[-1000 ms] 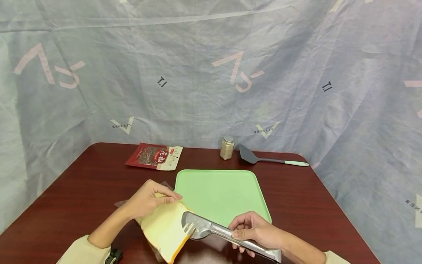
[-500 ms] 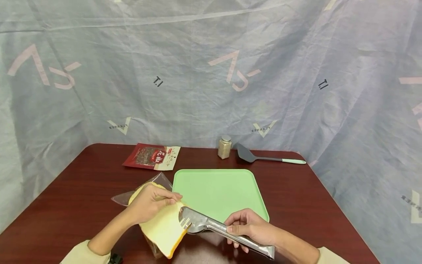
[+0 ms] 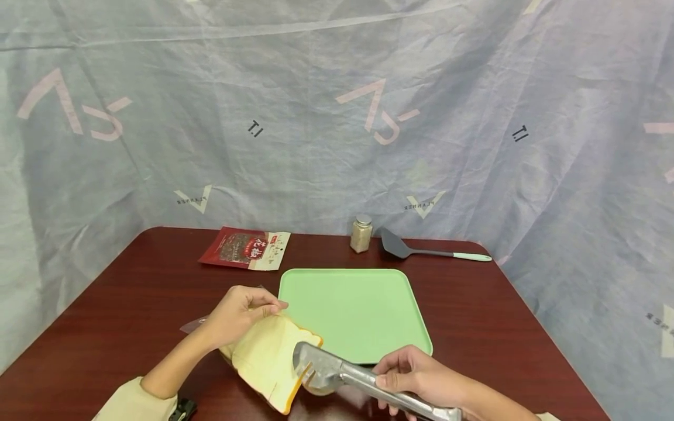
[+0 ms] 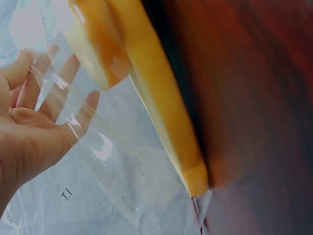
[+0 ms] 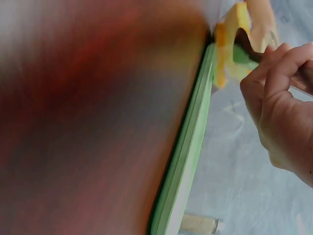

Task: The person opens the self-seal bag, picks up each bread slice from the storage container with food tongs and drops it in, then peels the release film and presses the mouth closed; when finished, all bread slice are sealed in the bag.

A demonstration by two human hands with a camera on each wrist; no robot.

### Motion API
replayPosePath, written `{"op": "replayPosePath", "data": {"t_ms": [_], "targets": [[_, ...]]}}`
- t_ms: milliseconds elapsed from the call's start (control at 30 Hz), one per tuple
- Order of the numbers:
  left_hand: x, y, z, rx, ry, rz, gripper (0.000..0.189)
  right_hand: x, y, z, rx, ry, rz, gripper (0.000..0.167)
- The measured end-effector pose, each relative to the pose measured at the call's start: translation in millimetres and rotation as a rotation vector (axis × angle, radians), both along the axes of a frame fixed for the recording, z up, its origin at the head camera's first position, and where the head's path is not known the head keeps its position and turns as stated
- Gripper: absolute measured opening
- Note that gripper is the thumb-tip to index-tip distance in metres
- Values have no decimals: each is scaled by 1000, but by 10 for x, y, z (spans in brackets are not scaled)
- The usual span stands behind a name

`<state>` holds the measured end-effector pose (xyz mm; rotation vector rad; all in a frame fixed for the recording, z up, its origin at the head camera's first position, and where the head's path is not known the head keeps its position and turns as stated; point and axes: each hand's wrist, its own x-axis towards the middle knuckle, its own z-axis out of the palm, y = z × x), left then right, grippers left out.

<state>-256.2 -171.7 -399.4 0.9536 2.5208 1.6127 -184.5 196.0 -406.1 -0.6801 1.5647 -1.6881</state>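
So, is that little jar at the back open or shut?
Shut: the jar stands upright, its silvery lid on top in the head view. How tightly, I can't tell.

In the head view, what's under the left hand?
Bread shows below the left hand, and a clear bag pokes out at the side. Hand and bread hide most of the bag and the tabletop beneath.

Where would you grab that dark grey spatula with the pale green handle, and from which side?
Probably by the slim pale green handle, coming from the right: it points that way, away from the broad grey blade, which lies near the silver-lidded clear jar.
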Motion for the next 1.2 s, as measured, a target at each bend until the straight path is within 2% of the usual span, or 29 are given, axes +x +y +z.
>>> {"op": "replayPosePath", "data": {"t_ms": [100,233,367,567,700,1000,1067,1200], "targets": [[3,-3,-2,-7,12,14,12,93,-46,0,1,-5,0,38],[-2,-5,-14,2,22,8,12,158,-120,-10,18,38,-20,39],[0,3,-19,4,19,5,12,169,-157,-30,31,66,-34,40],[4,6,-1,-10,42,-1,12,182,-210,-18,40,45,-39,39],[-6,3,1,-11,61,-8,11,208,-225,-37,11,47,-61,38],[-5,-4,-3,-6,106,-1,11,275,-193,-109,-50,174,-84,33],[1,-6,0,-4,110,9,10,291,-203,-115,-55,161,-95,35],[22,-2,-1,-5,111,30,10,322,-237,-113,-49,78,-114,42]]}}
